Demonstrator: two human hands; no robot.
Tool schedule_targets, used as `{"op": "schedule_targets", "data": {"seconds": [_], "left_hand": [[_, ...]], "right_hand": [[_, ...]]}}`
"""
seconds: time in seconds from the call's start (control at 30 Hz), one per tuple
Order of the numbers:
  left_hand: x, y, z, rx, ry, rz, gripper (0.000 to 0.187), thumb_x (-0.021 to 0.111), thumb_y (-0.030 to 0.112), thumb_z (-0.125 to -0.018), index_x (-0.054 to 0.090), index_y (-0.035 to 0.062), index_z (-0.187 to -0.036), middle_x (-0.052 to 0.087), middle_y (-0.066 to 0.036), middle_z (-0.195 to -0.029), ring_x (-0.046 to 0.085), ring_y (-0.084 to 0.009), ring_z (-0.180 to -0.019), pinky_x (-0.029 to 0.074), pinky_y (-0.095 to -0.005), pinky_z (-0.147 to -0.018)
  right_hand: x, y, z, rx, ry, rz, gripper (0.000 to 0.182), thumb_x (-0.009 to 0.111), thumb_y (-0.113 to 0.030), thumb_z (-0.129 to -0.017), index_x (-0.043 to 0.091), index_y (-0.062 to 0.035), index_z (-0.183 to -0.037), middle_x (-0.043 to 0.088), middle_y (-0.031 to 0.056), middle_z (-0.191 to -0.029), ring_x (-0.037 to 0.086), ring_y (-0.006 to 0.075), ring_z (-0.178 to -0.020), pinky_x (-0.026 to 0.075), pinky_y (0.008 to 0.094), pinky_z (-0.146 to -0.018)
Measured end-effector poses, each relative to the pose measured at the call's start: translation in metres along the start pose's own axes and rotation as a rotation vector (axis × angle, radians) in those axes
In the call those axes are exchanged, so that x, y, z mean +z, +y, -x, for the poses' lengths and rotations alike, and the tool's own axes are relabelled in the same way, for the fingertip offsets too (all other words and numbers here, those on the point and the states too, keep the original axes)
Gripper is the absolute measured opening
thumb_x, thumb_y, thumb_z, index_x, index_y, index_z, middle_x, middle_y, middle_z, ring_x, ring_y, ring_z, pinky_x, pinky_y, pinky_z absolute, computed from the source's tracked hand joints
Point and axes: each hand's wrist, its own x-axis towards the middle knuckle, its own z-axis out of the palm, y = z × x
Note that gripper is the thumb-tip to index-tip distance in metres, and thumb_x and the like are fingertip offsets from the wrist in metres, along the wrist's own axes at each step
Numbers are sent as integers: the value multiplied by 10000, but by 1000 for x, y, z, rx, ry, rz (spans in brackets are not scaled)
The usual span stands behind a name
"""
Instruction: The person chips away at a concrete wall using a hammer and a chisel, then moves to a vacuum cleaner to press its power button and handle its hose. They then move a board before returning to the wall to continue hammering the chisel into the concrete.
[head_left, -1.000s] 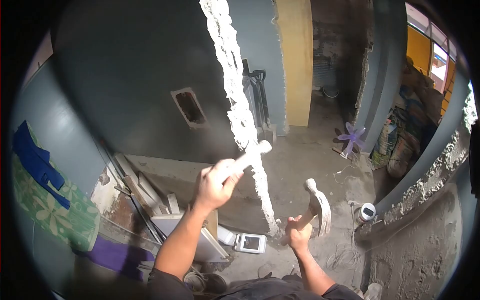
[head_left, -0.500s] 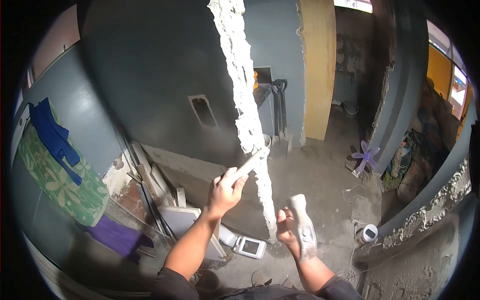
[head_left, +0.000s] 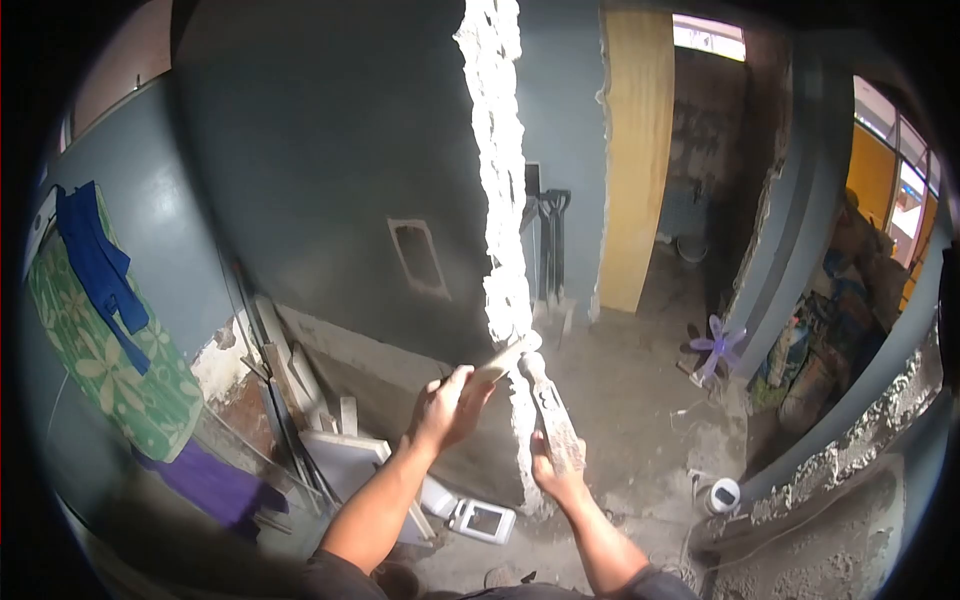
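Note:
My left hand point(head_left: 447, 408) is closed on a flat, pale tool point(head_left: 500, 362), whose far end touches the rough, sunlit broken edge point(head_left: 505, 210) of a grey wall point(head_left: 330, 170). Just right of that edge, my right hand point(head_left: 560, 472) grips a whitish, dust-covered tool point(head_left: 553, 415). The upper end of this tool lies close to the tip of the pale one. Exactly what kind of tools they are is hard to tell.
Boards point(head_left: 350, 455) and rods lean at lower left, near a white floodlight-like case point(head_left: 483, 520). Green patterned cloth point(head_left: 110, 350) hangs at left. A purple fan blade point(head_left: 718, 345), a white round container point(head_left: 722, 496) and shovels point(head_left: 553, 245) stand right of the wall edge.
My right hand has swung its tool up and left, from apart to beside the pale tool's tip. My left hand still holds the pale tool at the wall edge. The view has shifted slightly.

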Motion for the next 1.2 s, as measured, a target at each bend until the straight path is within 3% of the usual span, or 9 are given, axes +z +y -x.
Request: {"op": "schedule_targets", "data": {"seconds": [0.17,0.2,0.23,0.37,0.43,0.5,0.77,1.03,1.2], "left_hand": [[-9,2,-8,-14,-38,34,223,660,234,-949,601,25,-895,569,-164,-603,623,-381,-562,469,-396,-499],[-10,-1,-9,-14,-32,34,223,660,234,-949,601,25,-895,569,-164,-603,623,-381,-562,469,-396,-499],[-9,-6,-7,-42,-52,32,214,657,234,-950,607,31,-905,571,-167,-606,624,-385,-569,471,-396,-502],[-7,-12,-8,-2,-72,14,182,644,230,-954,619,52,-929,605,-187,-690,642,-391,-627,484,-406,-525],[-13,-2,-9,-137,-134,-3,200,630,238,-964,619,44,-916,594,-183,-702,637,-394,-629,484,-418,-527],[-12,-7,-10,-40,-137,9,221,637,255,-954,624,34,-952,621,-185,-673,657,-391,-632,510,-434,-541],[-3,-22,-7,-45,-107,-21,241,636,281,-960,602,49,-902,581,-180,-670,633,-405,-624,487,-423,-548],[-12,-4,-14,44,-69,10,226,606,253,-981,637,34,-932,574,-190,-746,629,-406,-667,471,-421,-543],[1,-42,-5,-72,-151,168,354,609,331,-989,543,21,-831,517,-136,-626,562,-226,-477,420,-384,-461]], "right_hand": [[-15,-28,1,176,72,-31,112,683,-101,-707,619,-71,-793,573,85,-603,588,243,-530,481,317,-544],[2,7,9,-258,206,232,159,666,-81,-698,656,-73,-857,626,97,-658,635,271,-578,507,320,-576],[-16,-21,-10,222,-116,-27,264,631,-55,-711,685,-59,-969,643,129,-707,657,343,-634,528,350,-602],[16,25,6,-342,188,195,88,569,-22,-909,625,19,-854,545,146,-659,576,364,-663,463,454,-649],[5,8,26,178,32,-124,109,550,3,-916,631,11,-842,534,123,-641,563,316,-607,460,435,-586],[-1,9,23,-220,167,43,180,548,-41,-940,582,-10,-766,522,91,-625,505,257,-517,410,390,-485],[6,1,0,-182,212,5,207,614,-73,-844,673,-22,-1036,654,196,-795,649,373,-647,517,411,-586],[31,6,1,-3,206,-75,54,647,-73,-844,684,-54,-879,639,157,-655,620,361,-545,482,363,-527],[28,25,63,228,-55,-97,242,649,-107,-845,643,-16,-1069,655,240,-1040,620,423,-990,480,496,-846]]}}
